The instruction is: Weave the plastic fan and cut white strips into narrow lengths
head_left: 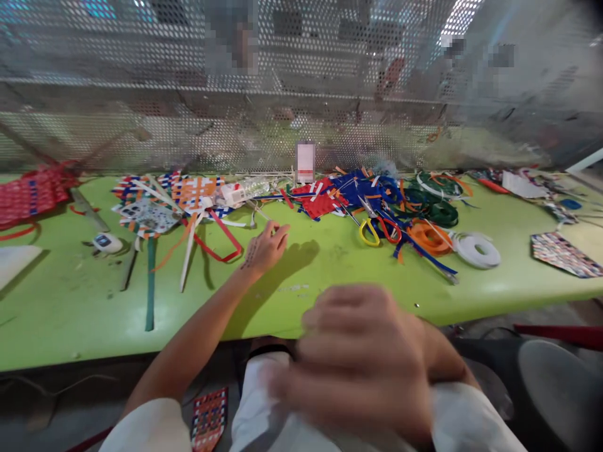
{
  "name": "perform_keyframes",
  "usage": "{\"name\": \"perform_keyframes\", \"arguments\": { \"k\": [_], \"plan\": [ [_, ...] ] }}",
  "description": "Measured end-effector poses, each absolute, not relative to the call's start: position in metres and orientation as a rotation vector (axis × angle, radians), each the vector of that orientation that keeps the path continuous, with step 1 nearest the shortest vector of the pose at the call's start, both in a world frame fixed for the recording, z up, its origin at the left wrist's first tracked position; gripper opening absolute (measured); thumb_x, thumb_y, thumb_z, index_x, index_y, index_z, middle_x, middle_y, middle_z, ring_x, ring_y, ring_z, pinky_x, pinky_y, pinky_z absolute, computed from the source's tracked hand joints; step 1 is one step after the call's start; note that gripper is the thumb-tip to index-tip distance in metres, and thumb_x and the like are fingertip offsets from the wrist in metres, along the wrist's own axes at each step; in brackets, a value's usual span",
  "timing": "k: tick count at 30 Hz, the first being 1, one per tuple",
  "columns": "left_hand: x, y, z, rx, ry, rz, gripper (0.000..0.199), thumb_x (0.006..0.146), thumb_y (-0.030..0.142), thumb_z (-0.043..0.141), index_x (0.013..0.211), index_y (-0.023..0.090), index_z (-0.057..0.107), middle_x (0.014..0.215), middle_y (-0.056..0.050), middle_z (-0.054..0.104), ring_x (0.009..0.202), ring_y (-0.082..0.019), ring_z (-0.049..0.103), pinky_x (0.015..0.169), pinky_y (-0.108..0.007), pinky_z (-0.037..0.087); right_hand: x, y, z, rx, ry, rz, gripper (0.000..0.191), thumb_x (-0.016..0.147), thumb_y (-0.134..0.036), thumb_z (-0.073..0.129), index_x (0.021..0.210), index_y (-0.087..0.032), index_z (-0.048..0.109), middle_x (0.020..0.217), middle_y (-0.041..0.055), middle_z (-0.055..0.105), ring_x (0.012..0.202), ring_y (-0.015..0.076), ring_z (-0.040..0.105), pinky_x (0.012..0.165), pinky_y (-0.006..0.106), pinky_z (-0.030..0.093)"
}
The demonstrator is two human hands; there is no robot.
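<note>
My left hand [267,248] is low over the green table, its fingers loosely bent and a little apart, with nothing visible in them. Near its fingertips, thin pale strips and a crumpled clear plastic wrapper [242,191] lie at the back. My right hand [358,361] is close to the camera in front of my body and smeared by motion. Its fingers look curled, but whether they hold anything is not visible. Beyond it on the table lie scissors [380,230] with one yellow and one red handle. A red woven piece [323,199] lies between the hands at the back.
The green table [292,301] ends at a perforated metal panel [188,135]. Rolls of orange strap [428,237], white strap [477,250] and green strap [440,212] lie right. Woven pieces [195,191], loose strips and a small white device [107,243] are left.
</note>
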State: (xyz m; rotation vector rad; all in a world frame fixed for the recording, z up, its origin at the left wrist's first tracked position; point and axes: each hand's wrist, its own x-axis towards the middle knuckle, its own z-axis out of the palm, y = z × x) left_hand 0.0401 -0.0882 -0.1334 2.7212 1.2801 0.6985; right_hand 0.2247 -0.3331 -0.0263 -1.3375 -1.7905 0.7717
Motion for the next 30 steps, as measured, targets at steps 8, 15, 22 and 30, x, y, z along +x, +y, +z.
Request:
{"name": "perform_keyframes", "arguments": {
  "k": [8,15,22,30],
  "plan": [
    [0.028,-0.068,-0.14,2.643,1.397,0.706,0.039,0.11,0.034,0.05,0.141,0.025,0.073,0.129,-0.015,0.068,0.095,-0.028,0.072,0.071,-0.034,0.05,0.319,-0.163,-0.108,-1.585,-1.456,-0.067,0.034,0.107,-0.042,0.058,0.088,-0.024,0.079,0.113,0.0147,0.079,0.123,0.0324,0.069,0.114,0.055,0.052],
    [0.029,-0.065,-0.144,2.589,1.341,0.841,0.034,0.109,0.033,0.055,0.134,0.021,0.075,0.122,-0.013,0.07,0.095,-0.026,0.072,0.074,-0.031,0.051,0.335,-0.148,-0.139,-1.851,-1.526,-0.182,0.036,0.099,-0.025,0.066,0.133,-0.022,0.074,0.15,0.0161,0.065,0.138,0.0352,0.057,0.118,0.056,0.046],
    [0.031,-0.064,-0.148,2.591,1.302,0.907,0.029,0.108,0.03,0.058,0.127,0.021,0.078,0.116,-0.012,0.072,0.09,-0.024,0.071,0.073,-0.031,0.051,0.313,-0.083,-0.144,-2.192,-1.957,-0.114,0.057,0.11,-0.048,0.058,0.156,-0.016,0.059,0.163,0.0236,0.055,0.147,0.0384,0.05,0.124,0.057,0.033],
    [0.025,-0.059,-0.149,2.573,1.246,0.961,0.025,0.107,0.029,0.058,0.119,0.021,0.079,0.11,-0.01,0.073,0.088,-0.023,0.07,0.07,-0.031,0.049,0.307,-0.073,-0.148,-2.044,-2.238,-0.353,0.038,0.112,-0.016,0.039,0.125,-0.01,0.074,0.125,0.0212,0.076,0.126,0.033,0.061,0.113,0.048,0.038]
  ]
}}
